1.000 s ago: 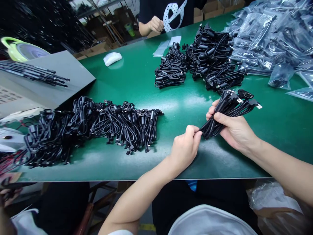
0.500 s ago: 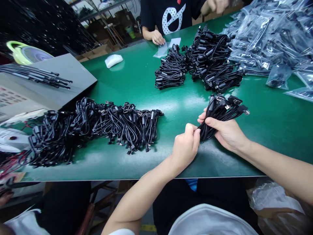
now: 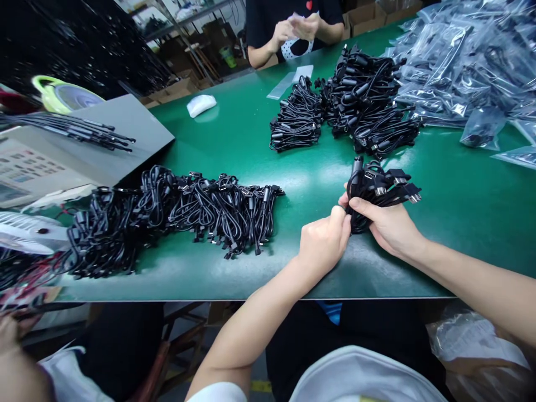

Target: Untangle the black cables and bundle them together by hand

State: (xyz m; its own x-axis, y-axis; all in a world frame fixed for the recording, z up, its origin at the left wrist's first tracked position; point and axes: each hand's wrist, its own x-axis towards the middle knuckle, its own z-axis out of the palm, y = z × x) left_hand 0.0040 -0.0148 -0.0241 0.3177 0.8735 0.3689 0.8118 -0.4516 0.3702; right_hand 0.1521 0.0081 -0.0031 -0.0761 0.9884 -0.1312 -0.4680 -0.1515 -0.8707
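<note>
A bundle of black cables (image 3: 368,192) with several metal-tipped plugs pointing right is held just above the front part of the green table. My right hand (image 3: 387,223) wraps round the bundle, thumb on top. My left hand (image 3: 324,237) presses against the bundle's left side with curled fingers; the cable part it pinches is mostly hidden. To the left lies a long row of similar black cables (image 3: 226,212). Beyond my hands sits a heap of bundled black cables (image 3: 355,95).
Clear plastic bags (image 3: 464,72) pile up at the far right. A grey machine (image 3: 121,134) and a white fan-like object (image 3: 31,231) stand left. Across the table (image 3: 234,139) a co-worker's hands (image 3: 295,30) hold something pale. Another person's arm (image 3: 20,357) shows lower left.
My left hand has shifted slightly right and up against the bundle, whose cables have turned a little. The co-worker opposite has raised both hands together from the table. The view has shifted slightly.
</note>
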